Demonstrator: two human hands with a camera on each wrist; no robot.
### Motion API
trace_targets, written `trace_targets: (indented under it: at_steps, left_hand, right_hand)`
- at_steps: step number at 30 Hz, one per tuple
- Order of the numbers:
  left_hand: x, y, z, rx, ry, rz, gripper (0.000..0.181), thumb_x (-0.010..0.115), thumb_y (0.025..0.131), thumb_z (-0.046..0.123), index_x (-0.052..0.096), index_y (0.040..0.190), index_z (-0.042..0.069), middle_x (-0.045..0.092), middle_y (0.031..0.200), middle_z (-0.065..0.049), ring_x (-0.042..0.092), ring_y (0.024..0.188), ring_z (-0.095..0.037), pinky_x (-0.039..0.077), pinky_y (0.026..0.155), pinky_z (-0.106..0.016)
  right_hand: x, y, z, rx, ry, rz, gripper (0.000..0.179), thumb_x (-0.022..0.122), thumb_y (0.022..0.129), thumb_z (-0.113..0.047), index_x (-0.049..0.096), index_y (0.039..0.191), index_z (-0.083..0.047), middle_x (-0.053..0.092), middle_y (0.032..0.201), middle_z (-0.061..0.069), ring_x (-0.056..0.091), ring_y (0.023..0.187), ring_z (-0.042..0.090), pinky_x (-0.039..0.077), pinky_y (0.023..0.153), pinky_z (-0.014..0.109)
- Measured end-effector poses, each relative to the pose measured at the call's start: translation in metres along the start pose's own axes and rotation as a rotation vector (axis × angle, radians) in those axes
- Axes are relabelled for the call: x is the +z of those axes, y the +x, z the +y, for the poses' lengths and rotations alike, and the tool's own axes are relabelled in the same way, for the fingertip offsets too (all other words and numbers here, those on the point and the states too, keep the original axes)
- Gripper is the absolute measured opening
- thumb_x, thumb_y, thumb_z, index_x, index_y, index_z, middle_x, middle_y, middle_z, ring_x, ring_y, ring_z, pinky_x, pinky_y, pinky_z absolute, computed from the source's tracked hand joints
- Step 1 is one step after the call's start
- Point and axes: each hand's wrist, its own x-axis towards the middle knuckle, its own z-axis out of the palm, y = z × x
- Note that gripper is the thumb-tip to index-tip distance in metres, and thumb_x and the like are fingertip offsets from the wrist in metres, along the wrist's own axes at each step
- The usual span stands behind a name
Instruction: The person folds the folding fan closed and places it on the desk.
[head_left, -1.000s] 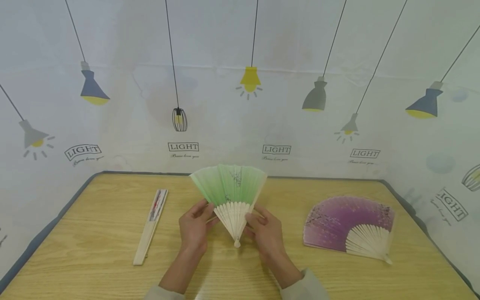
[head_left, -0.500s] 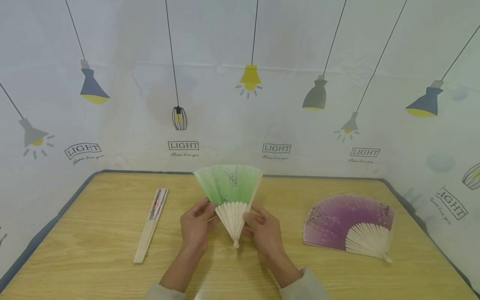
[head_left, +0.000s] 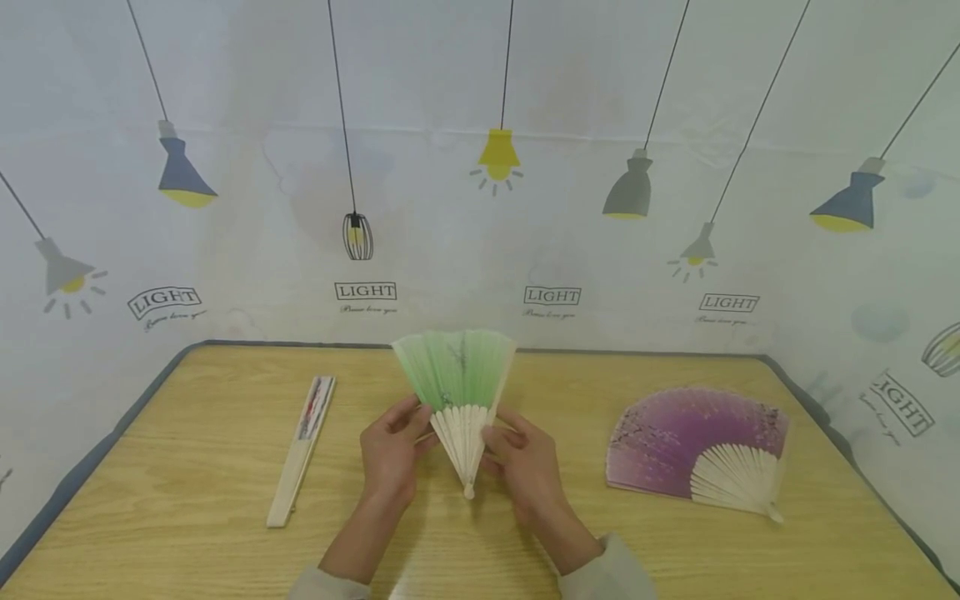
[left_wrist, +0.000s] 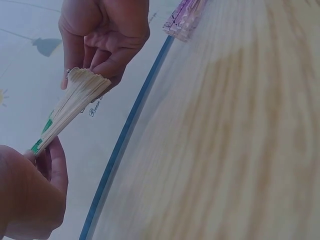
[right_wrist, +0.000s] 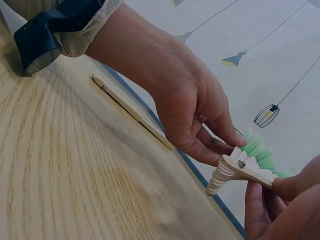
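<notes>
A green folding fan [head_left: 463, 367] with pale ribs, partly spread, is held up between both hands in the middle of the head view. My left hand [head_left: 390, 446] pinches its left outer rib between thumb and fingers. On the opposite edge, my right hand [head_left: 525, 458] pinches the right outer rib. The pivot end points down toward me. In the left wrist view the ribs [left_wrist: 75, 105] show edge-on, stacked in a narrow wedge. The right wrist view shows the pleated green leaf [right_wrist: 257, 150] and the rivet close to the fingers.
A closed folding fan [head_left: 300, 454] with a printed leaf lies on the wooden table [head_left: 187, 483] at the left. At the right lies a spread purple folding fan [head_left: 690, 450]. A white backdrop [head_left: 435, 183] printed with lamps rises behind the table.
The green fan has become narrower as its right edge moved left. My right hand shifted slightly left with it, while my left hand stayed nearly in place.
</notes>
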Motion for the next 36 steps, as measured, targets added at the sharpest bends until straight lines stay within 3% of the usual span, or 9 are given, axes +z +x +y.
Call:
trace_targets:
  at_steps: [36]
  left_hand:
    - [0.0002,-0.0008,-0.0027,-0.021,0.020,-0.033,0.032,0.064,0.091,0.002,0.059,0.121,-0.004,0.065,0.101,-0.014,0.067,0.087,-0.023,0.057,0.082,-0.039]
  right_hand:
    - [0.0006,-0.0012,-0.0011,-0.068,-0.010,-0.151,0.042,0.057,0.095,-0.005,0.050,0.136,-0.001,0.062,0.111,0.018,0.061,0.100,0.023,0.054,0.089,0.039]
